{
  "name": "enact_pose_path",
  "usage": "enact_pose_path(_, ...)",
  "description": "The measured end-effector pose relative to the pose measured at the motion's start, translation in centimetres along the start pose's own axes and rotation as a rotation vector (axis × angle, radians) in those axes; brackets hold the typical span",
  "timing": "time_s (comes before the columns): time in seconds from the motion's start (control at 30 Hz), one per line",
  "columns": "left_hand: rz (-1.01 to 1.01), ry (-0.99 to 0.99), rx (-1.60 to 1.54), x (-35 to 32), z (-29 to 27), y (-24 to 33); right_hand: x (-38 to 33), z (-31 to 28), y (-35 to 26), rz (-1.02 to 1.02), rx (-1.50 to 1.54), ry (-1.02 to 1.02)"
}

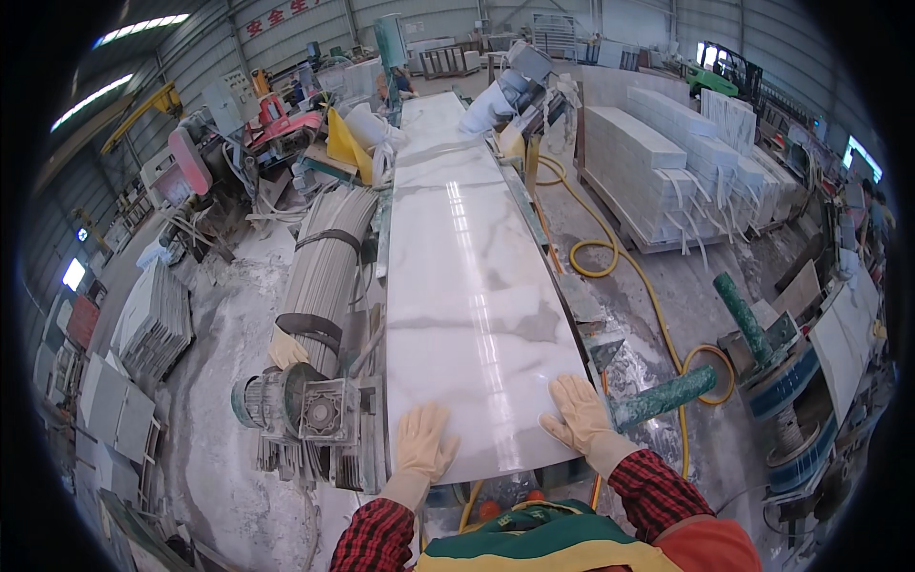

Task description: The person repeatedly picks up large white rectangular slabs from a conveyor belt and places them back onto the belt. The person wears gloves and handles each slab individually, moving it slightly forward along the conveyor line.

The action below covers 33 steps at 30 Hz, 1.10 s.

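A long polished white stone slab (448, 357) with grey-brown veins stretches away from me, its near end by my waist. My left hand (426, 443), in a cream rubber glove, lies flat on the slab's near left corner. On the near right edge rests my right hand (579, 418), gloved the same way, its fingers spread. Neither hand is wrapped round anything. Beneath the slab, its support is mostly hidden.
To the left stand a motor with gearbox (329, 412) and a strapped bundle of strips (327, 253). On the right are a yellow hose (658, 305), a green roller (667, 396) and strapped stone stacks (648, 181). A machine head (496, 103) leans over the slab's far part.
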State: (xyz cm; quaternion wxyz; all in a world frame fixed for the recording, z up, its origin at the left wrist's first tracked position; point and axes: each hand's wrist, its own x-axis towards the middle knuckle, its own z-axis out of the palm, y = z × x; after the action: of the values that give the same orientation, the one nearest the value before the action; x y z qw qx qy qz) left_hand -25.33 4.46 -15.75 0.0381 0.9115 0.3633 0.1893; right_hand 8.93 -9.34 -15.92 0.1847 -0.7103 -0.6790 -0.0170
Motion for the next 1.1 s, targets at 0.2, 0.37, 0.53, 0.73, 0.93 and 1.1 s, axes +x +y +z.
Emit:
enact_pose_path(0.2, -0.009, -0.012, 0.0, -0.5, 0.2, 0.0, -0.3, -0.2, -0.1, 0.019, 0.024, -0.048)
enact_pose_path(0.37, -0.024, -0.05, 0.006, -0.7, 0.2, 0.1, -0.4, -0.4, -0.3, -0.034, 0.027, 0.034)
enact_pose_path(0.53, -0.05, -0.074, 0.001, -1.2, 0.7, 0.0, -0.7, -0.4, -0.2, -0.049, 0.039, 0.041)
enact_pose_path(0.73, -0.066, -0.085, -0.014, -1.6, 0.8, 0.1, -1.0, -0.8, -0.5, -0.059, 0.033, 0.062)
enact_pose_path(0.93, -0.038, -0.052, -0.01, -1.7, 0.3, 0.4, -1.0, -1.9, -1.1, -0.012, 0.082, -0.031)
enact_pose_path(1.1, -0.027, -0.04, 0.0, -2.0, 0.3, 0.5, -1.3, -2.0, -1.2, 0.003, 0.089, -0.048)
